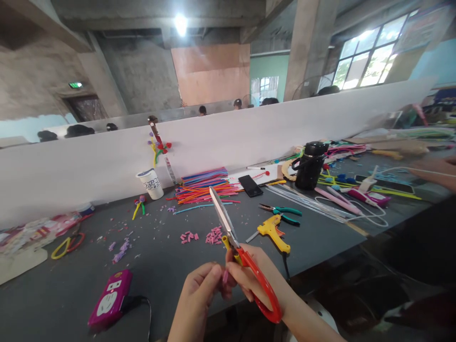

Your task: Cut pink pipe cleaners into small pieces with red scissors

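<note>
My right hand (pixel 256 280) is closed around the red handles of a pair of scissors (pixel 245 256), whose long steel blades point up and away over the table. My left hand (pixel 199 289) is closed in a pinch right beside it, holding a small pink piece (pixel 225 276) between the fingertips. Both hands hover over the near edge of the dark grey table (pixel 160 256). Small heaps of cut pink bits (pixel 214 235) lie just beyond the hands. A stack of coloured sticks (pixel 206 186) lies further back.
A yellow glue gun (pixel 273 231) and green-handled pliers (pixel 283 213) lie to the right of the hands. A black phone (pixel 250 185), a black flask (pixel 309 166), a white cup (pixel 151 183) and a magenta power strip (pixel 109 298) stand around. A white partition (pixel 249 133) backs the table. Another person's arm (pixel 432 172) rests far right.
</note>
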